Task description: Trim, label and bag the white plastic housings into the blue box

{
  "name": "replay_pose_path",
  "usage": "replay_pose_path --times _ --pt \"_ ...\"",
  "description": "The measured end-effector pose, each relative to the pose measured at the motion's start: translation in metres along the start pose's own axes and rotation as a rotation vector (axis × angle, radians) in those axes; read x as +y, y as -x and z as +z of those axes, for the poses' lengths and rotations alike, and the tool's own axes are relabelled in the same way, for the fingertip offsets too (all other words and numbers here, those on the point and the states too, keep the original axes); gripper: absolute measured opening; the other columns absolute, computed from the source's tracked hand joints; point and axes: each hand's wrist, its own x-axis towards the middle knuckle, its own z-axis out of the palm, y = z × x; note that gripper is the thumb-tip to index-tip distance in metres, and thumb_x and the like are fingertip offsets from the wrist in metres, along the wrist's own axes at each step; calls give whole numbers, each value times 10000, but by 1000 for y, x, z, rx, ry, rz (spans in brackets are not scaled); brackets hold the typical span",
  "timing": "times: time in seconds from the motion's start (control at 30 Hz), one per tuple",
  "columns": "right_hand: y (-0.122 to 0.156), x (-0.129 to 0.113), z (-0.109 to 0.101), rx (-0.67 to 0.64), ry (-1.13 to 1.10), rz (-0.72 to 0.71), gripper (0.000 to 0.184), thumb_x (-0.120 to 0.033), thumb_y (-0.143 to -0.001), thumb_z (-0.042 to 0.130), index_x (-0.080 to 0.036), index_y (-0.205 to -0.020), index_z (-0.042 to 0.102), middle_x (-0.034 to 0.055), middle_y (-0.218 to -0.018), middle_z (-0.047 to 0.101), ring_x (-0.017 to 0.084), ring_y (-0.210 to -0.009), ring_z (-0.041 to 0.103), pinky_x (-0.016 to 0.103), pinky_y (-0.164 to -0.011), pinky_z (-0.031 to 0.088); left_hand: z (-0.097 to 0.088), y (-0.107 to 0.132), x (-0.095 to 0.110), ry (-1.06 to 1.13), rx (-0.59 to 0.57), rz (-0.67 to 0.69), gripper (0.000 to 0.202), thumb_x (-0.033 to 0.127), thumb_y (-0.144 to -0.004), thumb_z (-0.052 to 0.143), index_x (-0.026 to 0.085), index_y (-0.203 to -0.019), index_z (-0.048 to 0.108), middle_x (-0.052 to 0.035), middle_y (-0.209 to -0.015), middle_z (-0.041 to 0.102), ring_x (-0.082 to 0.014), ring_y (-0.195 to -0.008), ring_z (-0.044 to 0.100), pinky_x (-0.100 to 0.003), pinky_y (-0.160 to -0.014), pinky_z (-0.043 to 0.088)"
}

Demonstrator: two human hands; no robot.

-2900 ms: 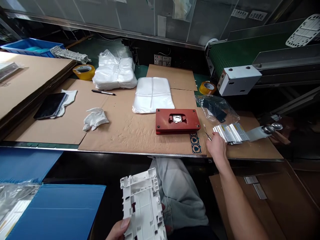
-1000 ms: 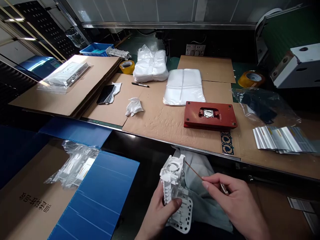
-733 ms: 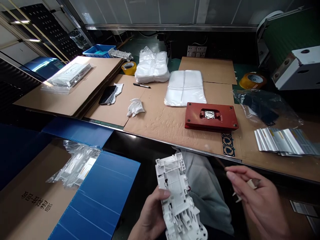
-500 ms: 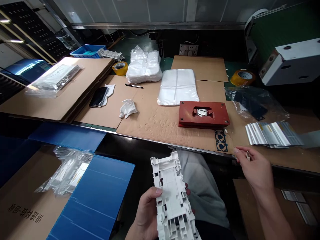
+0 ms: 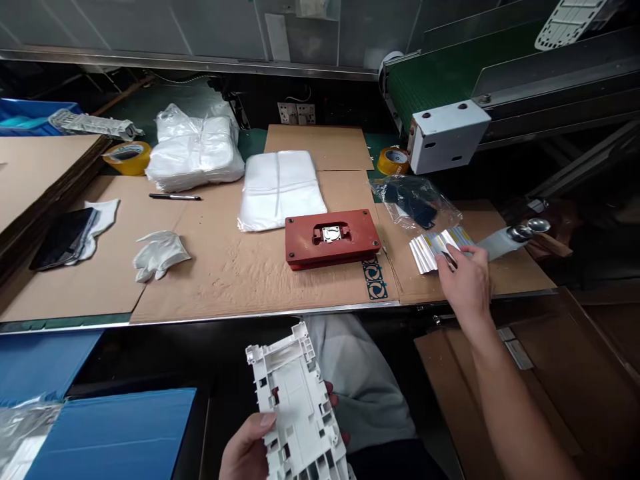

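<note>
My left hand (image 5: pixel 249 448) is closed around the side of a long white plastic frame (image 5: pixel 300 407), thumb on its face. The frame is tilted above my lap, full of slots and clips, and its lower end runs out of view. Over at the right, my right hand (image 5: pixel 467 283) has its fingertips on a fanned stack of silvery-white strips (image 5: pixel 425 255). Its fingers are bent together around a small, thin thing, partly hidden, whose kind I cannot make out. Left of the stack lies a red block fixture (image 5: pixel 305 241) with a small metal piece (image 5: pixel 331 233) in its recess.
Blue fan-shaped cutouts (image 5: pixel 375 280) lie by the table edge. Behind are white bag stacks (image 5: pixel 280 190), tape rolls (image 5: pixel 393 161), a clear bag (image 5: pixel 415 203) and a conveyor end (image 5: pixel 447 137). A white glove (image 5: pixel 159 255), pen (image 5: pixel 175 197) and phone (image 5: pixel 63 237) lie left.
My right hand has moved from the table's front edge, out and onto the strip stack. The view has turned right. My left hand still holds the white plastic frame.
</note>
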Motion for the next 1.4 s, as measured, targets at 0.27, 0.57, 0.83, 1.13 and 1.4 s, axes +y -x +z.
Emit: replay_pose_path --times 0.27,0.57,0.83,1.13,1.4 --pt "2 4 4 -96 173 -87 382 -430 -899 566 -173 -1085 779 193 -1389 531 409 -1242 411 483 -794 434 14 0 -8 85 -61 52 582 301 -783 577 -1 -1275 645 -231 -1213 708 -428 -1060 682 -586 -998 462" --pt "-18 16 0 -270 425 -161 573 -554 -972 367 -200 -1331 639 183 -1222 665 364 -1075 552 439 -750 379 11 2 -16 110 -32 101 633 281 -737 575 -16 -1295 601 -236 -1179 684 -378 -1076 636 -653 -1057 358" --pt "-40 5 2 -396 522 -63 666 -625 -939 343 -181 -1371 587 281 -1164 645 398 -1018 607 432 -711 371 6 10 -17 115 -123 124 585 267 -755 541 6 -1273 618 -215 -1217 670 -372 -1130 616 -692 -1079 331" --pt "-40 5 11 -425 573 -93 591 -576 -900 386 -225 -1289 661 250 -1119 694 426 -989 638 445 -692 420 0 16 -14 175 -143 158 608 254 -765 530 -6 -1312 580 -224 -1212 682 -384 -1170 611 -676 -1065 371" --pt "-49 6 13 -393 498 -127 665 -552 -888 462 -97 -1346 621 317 -1100 673 410 -957 649 452 -689 411 0 18 -11 178 -171 155 588 248 -767 527 8 -1299 595 -207 -1184 687 -386 -1183 597 -665 -1056 377"
